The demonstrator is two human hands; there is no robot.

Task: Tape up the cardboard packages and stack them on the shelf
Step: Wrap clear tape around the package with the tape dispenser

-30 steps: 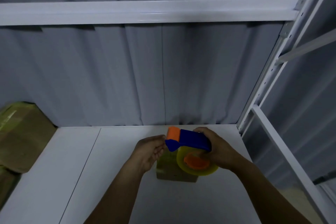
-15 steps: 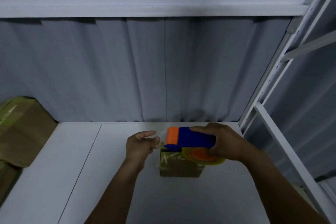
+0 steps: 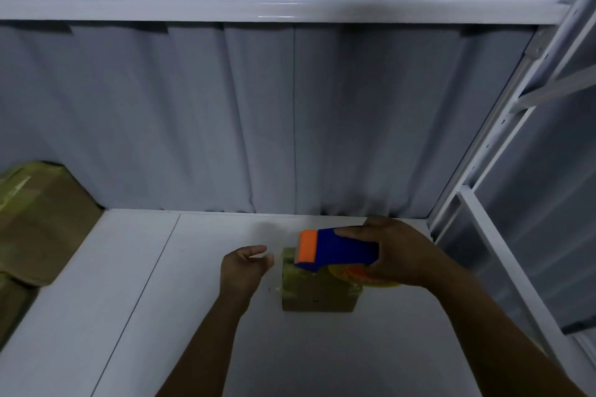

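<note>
A small cardboard box point(image 3: 317, 298), wrapped partly in clear tape, sits on the white shelf board point(image 3: 193, 316). My right hand point(image 3: 396, 254) grips a blue tape dispenser point(image 3: 338, 251) with an orange front, holding it just above the box's top. Its yellow tape roll point(image 3: 371, 280) shows under my palm. My left hand point(image 3: 245, 267) hovers left of the box, thumb and fingers pinching what looks like the free end of a faint clear tape strip running toward the dispenser.
Larger taped cardboard boxes point(image 3: 42, 222) are stacked at the shelf's left end. A white upright post point(image 3: 483, 171) bounds the right side, and an upper shelf beam point(image 3: 290, 3) crosses overhead. A grey curtain point(image 3: 258, 122) hangs behind the shelf.
My left hand has drawn away to the left from the dispenser's front. The dispenser has tilted flatter and shifted slightly right over the box.
</note>
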